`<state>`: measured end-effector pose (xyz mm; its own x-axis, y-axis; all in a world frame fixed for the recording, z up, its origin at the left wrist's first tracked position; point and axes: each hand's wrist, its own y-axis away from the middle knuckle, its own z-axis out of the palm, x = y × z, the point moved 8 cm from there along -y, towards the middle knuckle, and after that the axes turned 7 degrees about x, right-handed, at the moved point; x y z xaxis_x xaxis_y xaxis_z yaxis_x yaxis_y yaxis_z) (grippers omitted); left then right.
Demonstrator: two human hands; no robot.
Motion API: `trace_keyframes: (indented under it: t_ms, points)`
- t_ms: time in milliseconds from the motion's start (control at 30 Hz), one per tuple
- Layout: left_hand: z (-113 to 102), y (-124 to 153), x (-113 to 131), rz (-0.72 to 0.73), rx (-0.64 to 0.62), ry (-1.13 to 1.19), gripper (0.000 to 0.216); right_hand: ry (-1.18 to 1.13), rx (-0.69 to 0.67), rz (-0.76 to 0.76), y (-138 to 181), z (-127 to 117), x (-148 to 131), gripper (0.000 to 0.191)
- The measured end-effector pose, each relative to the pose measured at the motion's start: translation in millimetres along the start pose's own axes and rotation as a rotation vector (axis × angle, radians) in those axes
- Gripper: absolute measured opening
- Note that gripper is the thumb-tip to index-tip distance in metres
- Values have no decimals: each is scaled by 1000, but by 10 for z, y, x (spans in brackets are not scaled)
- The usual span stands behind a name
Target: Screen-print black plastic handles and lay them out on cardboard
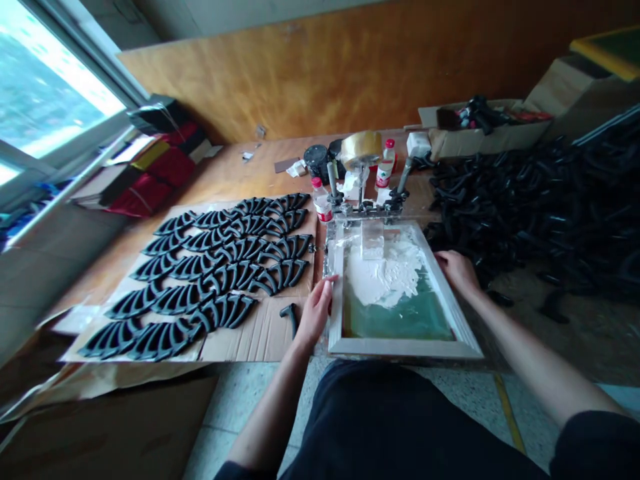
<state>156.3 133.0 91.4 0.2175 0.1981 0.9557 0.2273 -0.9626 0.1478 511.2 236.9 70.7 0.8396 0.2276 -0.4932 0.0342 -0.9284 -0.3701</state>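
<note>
A screen printing frame (400,348) with a pale rim lies in front of me, white ink (385,280) spread over the far part of its green mesh. On its left rim my left hand (316,308) is closed, index finger and thumb at the edge. My right hand (456,270) is at the opposite rim with curled fingers, their tips partly hidden. A clear block (373,240) stands over the ink, below a metal clamp stand (367,208). Left of my left hand, a single black curved handle (290,319) lies on cardboard (250,333).
Rows of black curved handles (200,287) cover the cardboard at left. A large heap of similar black parts (545,207) fills the right side. Behind the stand are two red-capped bottles (323,200), a tape roll (361,148) and a black tub (316,163). An open carton (490,141) stands back right.
</note>
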Motion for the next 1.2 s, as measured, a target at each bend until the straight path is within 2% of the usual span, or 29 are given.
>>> trace_keyframes:
  t_ms: [67, 133, 200, 267, 367, 400, 533, 600, 667, 767, 833, 900, 967, 1067, 1200]
  points:
    - [56, 31, -309, -49, -5, -89, 56, 15, 84, 1, -195, -98, -95, 31]
    - [124, 6, -531, -87, -14, -182, 60, 22, 122, -114, -371, -59, -498, 47]
    - [173, -45, -654, -95, -23, -260, 60, 56, 69, -242, -476, 106, -992, 63]
    - [201, -89, -718, -94, -38, -307, 58, 105, -79, -283, -475, 340, -1341, 50]
    - [212, -115, -772, -97, -64, -321, 58, 131, -294, -310, -208, 587, -1535, 11]
    - [208, -115, -784, -98, -65, -315, 58, 120, -330, -358, -65, 611, -1559, 6]
    - [193, -113, -802, -98, -45, -298, 56, -12, -406, -698, 495, 497, -1633, 22]
    - [195, -112, -796, -98, -40, -297, 56, -73, -472, -793, 600, 429, -1646, 23]
    - [193, -109, -784, -103, -35, -293, 56, -85, -499, -768, 540, 400, -1643, 18]
    - [182, -99, -760, -116, -22, -276, 56, -47, -392, -653, 411, 379, -1624, 20]
    - [175, -91, -744, -123, -11, -250, 57, -42, -332, -657, 481, 375, -1633, 28]
    - [170, -88, -730, -130, 0, -219, 57, -68, -361, -693, 614, 394, -1645, 30]
    - [167, -90, -713, -139, -1, -198, 57, -84, -410, -671, 632, 413, -1651, 24]
    - [160, -89, -639, -148, -33, -171, 59, -44, -369, -517, 298, 401, -1682, 23]
    - [115, -59, -358, -149, -72, -45, 68, -18, -192, -327, -411, 203, -1604, 49]
